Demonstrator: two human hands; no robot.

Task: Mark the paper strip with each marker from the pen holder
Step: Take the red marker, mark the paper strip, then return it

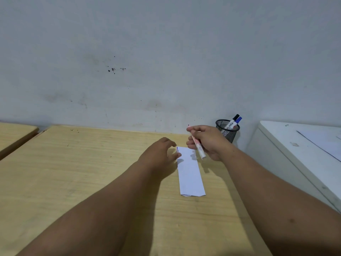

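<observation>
A white paper strip [190,174] lies lengthwise on the wooden table, with a small dark mark at its far left corner. My right hand [210,143] is shut on a red-and-white marker [198,147], held tilted above the strip's far end, tip pointing away. My left hand [162,152] hovers with its fingers apart at the strip's far left edge, fingertips at the paper. A black mesh pen holder [227,131] stands at the back right by the wall. It holds a black-capped marker [234,119] and a blue-capped marker [237,121].
The wooden table [92,172] meets a grey wall at the back. A second wooden table [14,133] is at the left across a gap. A white cabinet or appliance [299,148] stands close along the table's right side.
</observation>
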